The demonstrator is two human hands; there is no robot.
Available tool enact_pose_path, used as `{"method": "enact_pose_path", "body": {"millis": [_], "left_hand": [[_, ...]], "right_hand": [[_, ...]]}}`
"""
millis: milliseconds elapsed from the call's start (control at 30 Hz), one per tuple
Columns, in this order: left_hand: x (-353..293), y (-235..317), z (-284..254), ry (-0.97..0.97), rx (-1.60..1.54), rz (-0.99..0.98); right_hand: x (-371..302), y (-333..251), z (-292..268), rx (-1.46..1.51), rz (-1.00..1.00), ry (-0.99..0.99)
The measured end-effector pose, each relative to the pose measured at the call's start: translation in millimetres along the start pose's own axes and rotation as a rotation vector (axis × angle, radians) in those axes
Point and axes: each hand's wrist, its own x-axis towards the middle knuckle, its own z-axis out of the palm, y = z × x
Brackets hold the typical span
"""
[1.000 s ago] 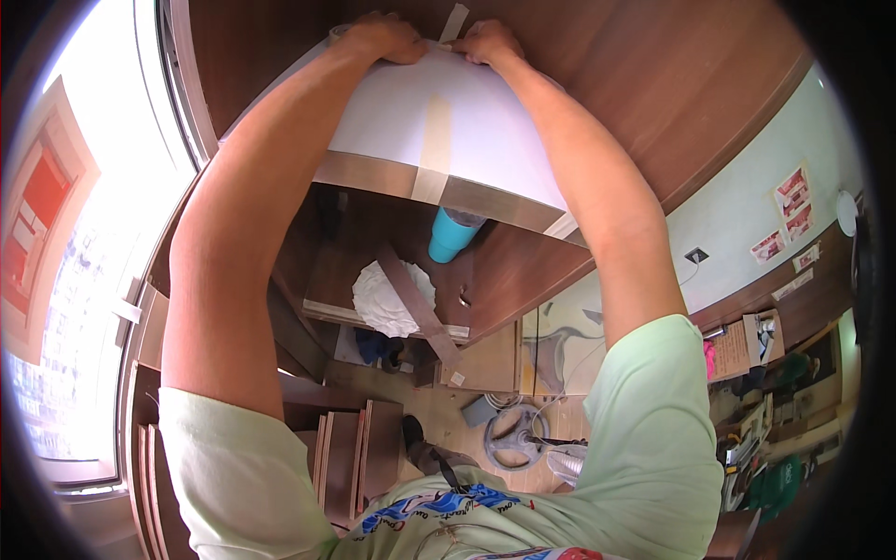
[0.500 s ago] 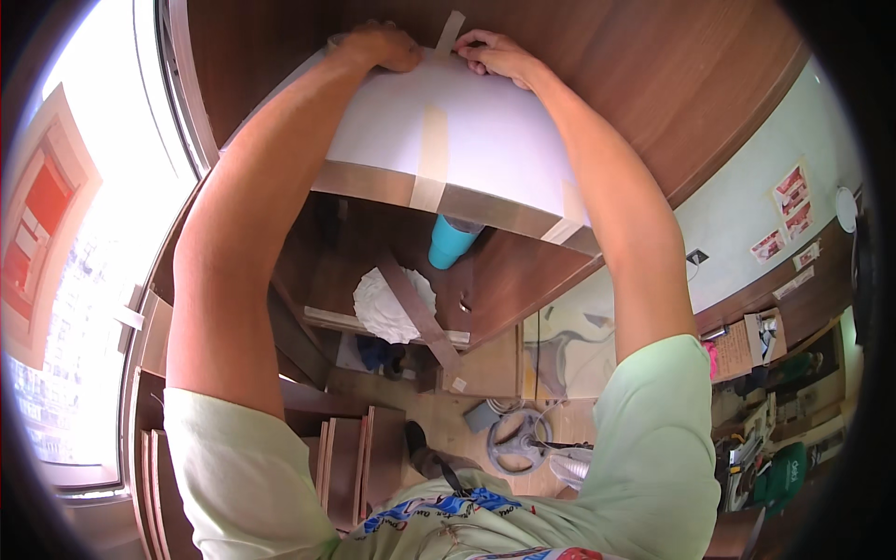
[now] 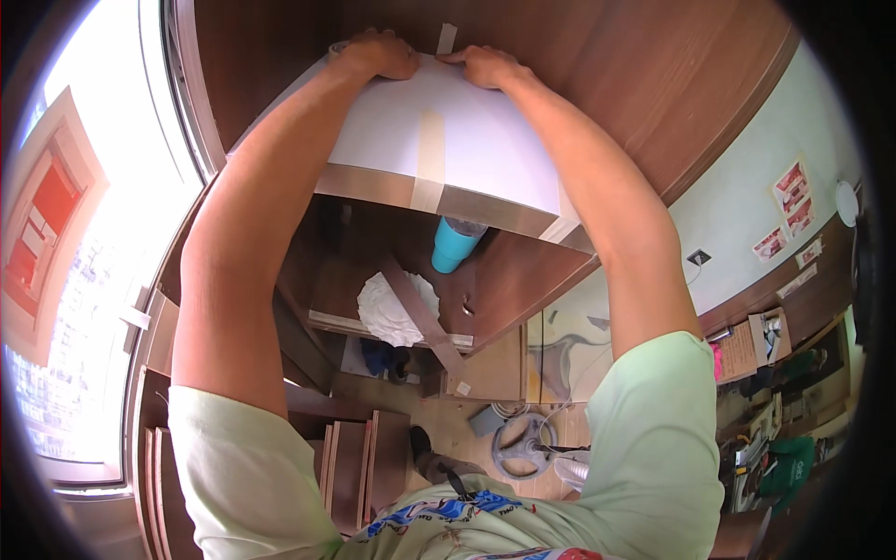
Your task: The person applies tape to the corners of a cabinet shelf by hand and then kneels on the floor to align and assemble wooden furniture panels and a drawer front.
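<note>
A white sheet [image 3: 383, 126] is spread over a shelf between the forearms, its smooth face crossed toward the front by a cream tape strip [image 3: 431, 149] that is folded down over the brown front edge [image 3: 369, 184]. At the sheet's far edge, the left hand [image 3: 385, 56] is rested with fingers curled under; the right hand [image 3: 485, 67] is placed just beside, forefinger extended along that edge, the other fingers bent. Whether anything is pinched by either cannot be told. A short tape piece [image 3: 447, 38] is seen against the brown panel [image 3: 597, 93] behind. A pale rounded object [image 3: 337, 47] is mostly hidden by the left hand, and the sheet's sides are partly covered by the forearms. Below, a turquoise tumbler [image 3: 452, 248] is cut off at its top by the shelf.
</note>
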Motion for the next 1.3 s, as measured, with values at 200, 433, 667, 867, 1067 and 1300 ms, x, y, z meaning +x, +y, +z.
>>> {"method": "enact_pose_path", "body": {"millis": [200,433,667,867,1067,1300], "left_hand": [[0,0,-2,-0.008,-0.022,0.024],[-7,-3,-3,0.012,-0.008,0.007],[-17,3,-8,0.035,-0.058,0.007],[-16,3,-13,-0.041,-0.001,0.095],[3,-2,4,0.036,-0.044,-0.014],[5,-1,-4,-0.065,0.012,0.08]], "right_hand": [[8,4,-3,0.009,0.011,-0.033],[-4,6,4,0.033,-0.003,0.096],[2,28,8,0.272,-0.003,0.261],[3,20,13,0.298,-0.085,0.277],[32,22,17,0.499,0.043,0.278],[43,25,29,1.334,-0.052,0.259]]}}
